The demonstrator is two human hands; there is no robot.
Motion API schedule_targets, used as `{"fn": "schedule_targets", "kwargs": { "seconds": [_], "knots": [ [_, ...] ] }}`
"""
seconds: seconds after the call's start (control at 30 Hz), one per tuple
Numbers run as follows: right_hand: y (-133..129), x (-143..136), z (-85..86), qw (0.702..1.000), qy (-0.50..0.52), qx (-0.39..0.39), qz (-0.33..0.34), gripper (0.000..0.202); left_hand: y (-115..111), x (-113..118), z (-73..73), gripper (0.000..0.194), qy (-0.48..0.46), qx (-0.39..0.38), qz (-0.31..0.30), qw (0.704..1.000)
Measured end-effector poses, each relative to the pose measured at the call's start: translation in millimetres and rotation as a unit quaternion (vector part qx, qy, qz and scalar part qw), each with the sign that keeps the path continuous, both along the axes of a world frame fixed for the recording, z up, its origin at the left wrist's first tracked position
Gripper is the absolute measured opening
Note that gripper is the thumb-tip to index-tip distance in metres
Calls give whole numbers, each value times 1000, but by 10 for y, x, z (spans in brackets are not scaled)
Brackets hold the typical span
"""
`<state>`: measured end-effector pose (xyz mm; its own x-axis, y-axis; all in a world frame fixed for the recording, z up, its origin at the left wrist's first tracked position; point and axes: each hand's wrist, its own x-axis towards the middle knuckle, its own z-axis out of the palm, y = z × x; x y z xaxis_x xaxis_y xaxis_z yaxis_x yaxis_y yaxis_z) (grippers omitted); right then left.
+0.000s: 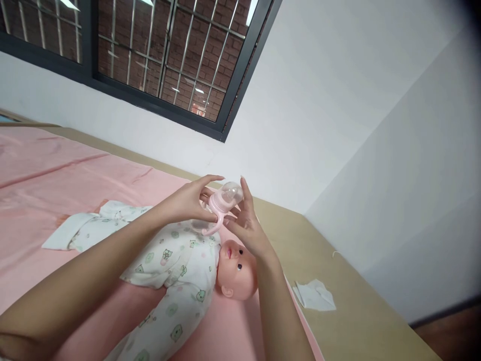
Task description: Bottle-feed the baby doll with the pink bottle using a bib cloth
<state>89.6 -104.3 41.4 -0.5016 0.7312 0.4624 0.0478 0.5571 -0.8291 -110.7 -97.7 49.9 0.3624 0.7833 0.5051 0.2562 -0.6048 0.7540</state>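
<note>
Above the doll's chest I hold a baby bottle [216,206] with a pink collar, a curved pink handle and a clear domed cap [232,192]. It is tilted, its cap toward the upper right. My left hand [199,201] is closed around the collar and handle side, thumb by the handle. My right hand [246,223] curls about the cap end, its index finger along the cap's right side. Beneath both hands a baby doll [238,271] lies on its back, in white clothes with green animal prints. My right wrist covers part of its head.
A pink sheet [33,165] lies under the doll. Beyond its edge, a folded white cloth [314,295] rests on the tan surface [361,306]. White walls rise behind and to the right, with a dark-framed barred window [161,55] at the upper left.
</note>
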Motion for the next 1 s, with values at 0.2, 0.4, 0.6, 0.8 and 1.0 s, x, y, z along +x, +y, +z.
{"fn": "schedule_targets", "kwargs": {
  "seconds": [0.2,0.4,0.6,0.8,1.0],
  "knots": [
    [-46,-56,-24,999,-32,36,-12,114,-11,-16,23,92,10,-15,-22,1000],
    [-47,-120,-40,997,-17,53,-46,115,-21,-7,34,92,20,-12,-47,999],
    [51,143,63,983,19,91,-158,96,-78,-84,108,70,26,-20,1,999],
    [579,662,-229,939,27,92,-331,95,-460,-244,362,47,136,-25,-102,985],
    [961,1041,-852,862,-92,64,-495,87,-780,-403,406,42,238,83,-304,919]
  ]
}}
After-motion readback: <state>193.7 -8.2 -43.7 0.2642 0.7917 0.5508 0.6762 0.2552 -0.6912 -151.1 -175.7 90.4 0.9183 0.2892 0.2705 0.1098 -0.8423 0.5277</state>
